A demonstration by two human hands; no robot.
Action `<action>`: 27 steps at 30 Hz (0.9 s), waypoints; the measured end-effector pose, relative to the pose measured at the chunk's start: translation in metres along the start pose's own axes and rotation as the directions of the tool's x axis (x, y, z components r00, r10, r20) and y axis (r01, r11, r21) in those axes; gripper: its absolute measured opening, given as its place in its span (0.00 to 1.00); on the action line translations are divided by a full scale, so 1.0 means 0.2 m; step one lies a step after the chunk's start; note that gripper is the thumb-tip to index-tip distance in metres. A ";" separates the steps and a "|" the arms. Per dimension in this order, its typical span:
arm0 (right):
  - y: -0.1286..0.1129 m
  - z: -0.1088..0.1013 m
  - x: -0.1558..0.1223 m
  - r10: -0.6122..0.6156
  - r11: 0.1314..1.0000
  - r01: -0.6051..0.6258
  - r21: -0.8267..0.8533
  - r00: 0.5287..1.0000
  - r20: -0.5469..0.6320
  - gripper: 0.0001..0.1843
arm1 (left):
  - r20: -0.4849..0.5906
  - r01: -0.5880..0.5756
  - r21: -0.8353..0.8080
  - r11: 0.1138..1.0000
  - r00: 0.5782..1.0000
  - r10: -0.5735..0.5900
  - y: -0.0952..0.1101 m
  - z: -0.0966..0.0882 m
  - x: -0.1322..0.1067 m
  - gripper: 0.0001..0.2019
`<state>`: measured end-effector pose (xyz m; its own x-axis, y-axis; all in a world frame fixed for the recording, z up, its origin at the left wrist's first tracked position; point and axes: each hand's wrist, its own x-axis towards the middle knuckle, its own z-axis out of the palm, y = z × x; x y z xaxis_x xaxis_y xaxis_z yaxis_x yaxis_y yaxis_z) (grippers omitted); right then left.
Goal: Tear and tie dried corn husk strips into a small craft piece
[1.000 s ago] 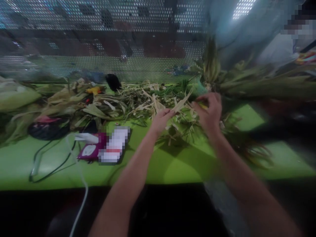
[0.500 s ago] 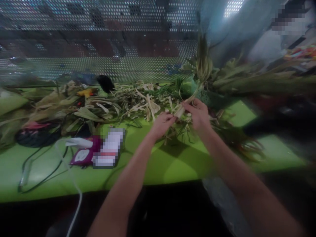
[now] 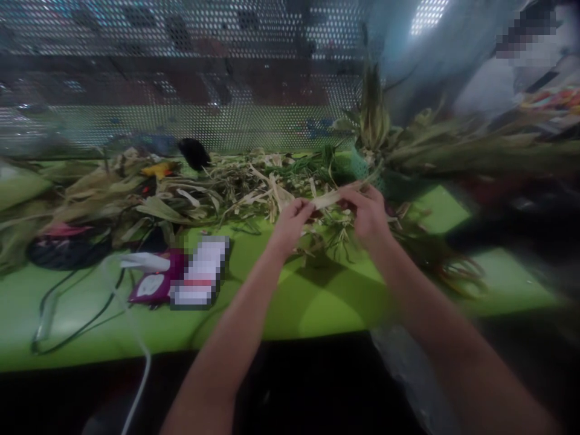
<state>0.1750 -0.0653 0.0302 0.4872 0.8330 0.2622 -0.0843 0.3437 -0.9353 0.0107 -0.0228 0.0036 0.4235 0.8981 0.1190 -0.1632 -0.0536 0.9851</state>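
Note:
A pale strip of dried husk (image 3: 327, 200) stretches between my two hands above the green table. My left hand (image 3: 290, 221) pinches its left end between thumb and fingers. Farther along, my right hand (image 3: 366, 212) grips the other end, and a thin tail of the strip trails up behind its fingers. Below the strip, bits of dried stem (image 3: 343, 234) lie on the table. Just behind my hands spreads a heap of dry husks and stalks (image 3: 244, 187). A green perforated basket (image 3: 362, 166) with upright husks stands beyond my right hand.
On the left lie a purple tissue pack (image 3: 151, 287), a phone with a blurred screen (image 3: 202, 275), a white cable (image 3: 140, 341) and a dark round pouch (image 3: 67, 248). A perforated metal panel (image 3: 217, 127) closes the back. Long husks (image 3: 453, 148) reach in from the right.
My left hand has shifted slightly left and up. My right hand has turned, and the husk strip now lies nearer level and more drawn out between them.

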 end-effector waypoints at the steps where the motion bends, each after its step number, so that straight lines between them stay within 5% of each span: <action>1: 0.00 0.00 0.00 0.043 0.999 -0.044 0.014 0.998 0.046 0.10 | -0.050 0.002 -0.086 0.996 0.999 -0.006 0.00 -0.01 0.00 0.10; 5: 0.02 0.01 -0.02 0.183 0.981 -0.194 0.029 0.959 0.217 0.13 | -0.216 -0.035 -0.270 0.962 0.976 -0.026 0.02 -0.04 0.02 0.12; 7: 0.03 0.00 -0.01 0.200 0.975 -0.215 0.052 0.957 0.212 0.13 | -0.245 -0.055 -0.275 0.960 0.969 -0.015 0.03 -0.06 0.03 0.11; 11: 0.04 -0.07 0.07 0.039 0.998 -0.035 0.053 0.996 -0.078 0.11 | -0.250 -0.127 -0.054 0.991 0.962 0.109 0.03 -0.11 0.05 0.07; 14: 0.01 -0.12 0.12 -0.214 0.971 0.187 -0.146 0.956 -0.200 0.15 | -0.206 -0.192 0.233 0.953 0.948 0.242 0.02 -0.14 0.06 0.03; 17: -0.02 -0.11 0.09 -0.364 0.837 0.330 -0.437 0.931 0.005 0.13 | -0.111 -0.240 0.408 0.881 0.945 0.309 0.03 -0.14 0.05 0.04; 21: -0.02 -0.02 0.00 -0.141 0.778 0.301 -0.552 0.939 0.313 0.07 | -0.001 -0.252 0.347 0.904 0.963 0.269 0.03 -0.10 0.02 0.06; 27: 0.03 0.00 0.00 0.019 0.817 0.192 -0.544 0.934 0.358 0.11 | -0.038 -0.118 0.093 0.989 0.992 0.122 0.03 -0.08 0.03 0.12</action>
<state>0.1745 -0.0640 0.0240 0.1424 0.9392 0.3123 0.4973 0.2049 -0.8430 -0.0015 -0.0103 0.0088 0.3661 0.9008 0.2335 -0.1283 -0.1997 0.9714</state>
